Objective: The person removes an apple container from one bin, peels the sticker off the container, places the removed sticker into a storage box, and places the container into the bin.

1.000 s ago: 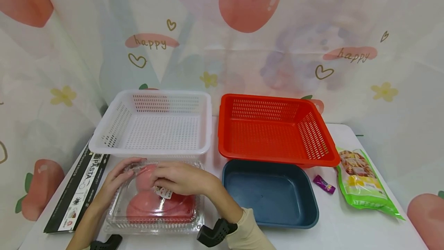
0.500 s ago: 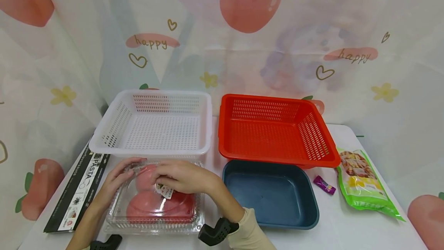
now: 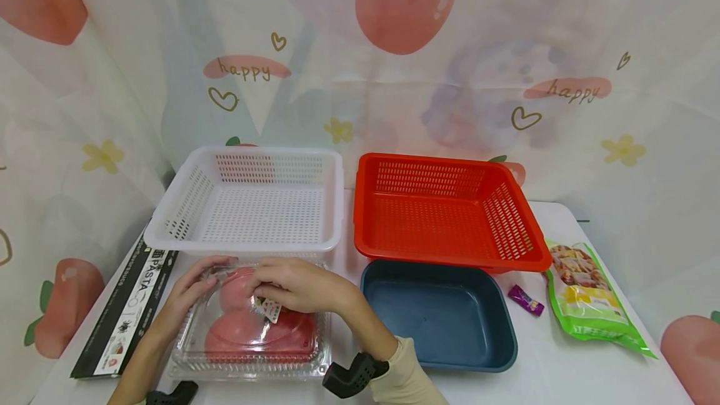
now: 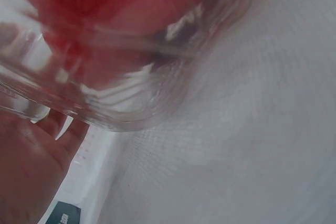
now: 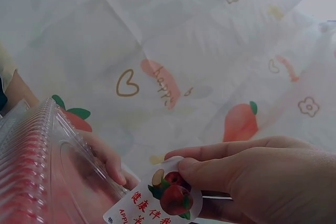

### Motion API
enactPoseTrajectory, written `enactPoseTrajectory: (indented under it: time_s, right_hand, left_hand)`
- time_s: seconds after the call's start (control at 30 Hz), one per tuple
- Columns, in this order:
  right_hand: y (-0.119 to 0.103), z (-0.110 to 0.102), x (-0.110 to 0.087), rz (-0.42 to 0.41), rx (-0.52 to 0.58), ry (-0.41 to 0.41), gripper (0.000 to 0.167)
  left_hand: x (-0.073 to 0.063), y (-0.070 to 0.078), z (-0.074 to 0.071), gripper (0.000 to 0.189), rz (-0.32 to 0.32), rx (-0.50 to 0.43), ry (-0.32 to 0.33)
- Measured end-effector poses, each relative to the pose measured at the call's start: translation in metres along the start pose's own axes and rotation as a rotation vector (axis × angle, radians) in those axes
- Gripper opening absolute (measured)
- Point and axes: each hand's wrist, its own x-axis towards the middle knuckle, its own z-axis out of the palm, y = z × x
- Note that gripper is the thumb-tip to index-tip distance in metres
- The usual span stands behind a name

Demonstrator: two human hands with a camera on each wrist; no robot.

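A lidded clear plastic box (image 3: 188, 342) stands at the front left of the table, with red round fruit (image 3: 230, 333) showing through it. My left hand (image 3: 188, 289) holds the box by its back left corner, thumb on the near side and fingers behind. Over the lid, my right hand (image 3: 298, 283) pinches a small white label (image 3: 270, 310) between thumb and fingers. The right wrist view shows apples and red lettering printed on this label (image 5: 170, 195). In the left wrist view, the box (image 4: 131, 121) partly covers the left fingers.
Behind the box is a white basket (image 3: 332, 236); a red basket (image 3: 450, 258) stands to its right. A dark blue tub (image 3: 439, 364) sits front right, beside a purple-wrapped sweet (image 3: 525, 300) and a green food bag (image 3: 596, 305). A black pasta box (image 3: 124, 317) lies left.
The label has tilted slightly and shifted a little to the right with my right hand. My left hand and the plastic box stay in place.
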Motion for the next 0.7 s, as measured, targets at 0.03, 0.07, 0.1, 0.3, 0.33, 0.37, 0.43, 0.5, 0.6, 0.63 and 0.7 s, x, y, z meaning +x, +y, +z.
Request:
enactPoseTrajectory:
  time_s: [0.03,0.07,0.1,0.3,0.33,0.37,0.43,0.5,0.6,0.63,0.7]
  right_hand:
    - [-0.0001,-0.0002,0.0,0.0,0.001,0.002,0.013]
    - [-0.0003,-0.0004,0.0,0.0,0.002,0.002,0.013]
    - [-0.0005,-0.0006,-0.0001,0.001,0.004,0.002,0.013]
    - [-0.0014,-0.0016,-0.0009,0.011,0.006,0.002,0.014]
    - [-0.0015,-0.0018,-0.001,0.012,0.004,0.003,0.014]
    - [-0.0016,-0.0018,-0.001,0.013,0.002,0.005,0.015]
    - [-0.0018,-0.0022,-0.0009,0.021,0.006,0.011,0.015]
    - [-0.0018,-0.0025,-0.0008,0.035,0.018,0.02,0.015]
    - [-0.0013,-0.0027,-0.0007,0.067,0.034,0.035,0.016]
    - [-0.0012,-0.0028,-0.0008,0.076,0.039,0.042,0.016]
    - [-0.0009,-0.0024,-0.0009,0.089,0.042,0.054,0.016]
  left_hand:
    - [0.0,0.0001,0.0,0.039,0.001,-0.003,-0.002]
    - [-0.0001,0.0002,-0.0001,0.039,0.002,-0.007,-0.004]
    - [-0.0002,0.0003,-0.0002,0.039,0.003,-0.01,-0.006]
    - [-0.0007,0.0009,0.0,0.039,0.001,-0.013,-0.007]
    - [-0.0008,0.0008,0.0,0.039,0.001,-0.013,-0.008]
    - [-0.0009,0.0007,0.0,0.039,0.002,-0.013,-0.008]
    - [-0.0009,0.0002,0.0001,0.039,0.006,-0.011,-0.008]
    - [-0.0006,-0.0004,0.0001,0.039,0.013,-0.009,-0.009]
    - [0.0,-0.0013,-0.0001,0.039,0.028,-0.009,-0.011]
    - [0.0002,-0.0015,-0.0002,0.039,0.031,-0.01,-0.013]
    - [0.0004,-0.0019,-0.0004,0.039,0.038,-0.015,-0.017]
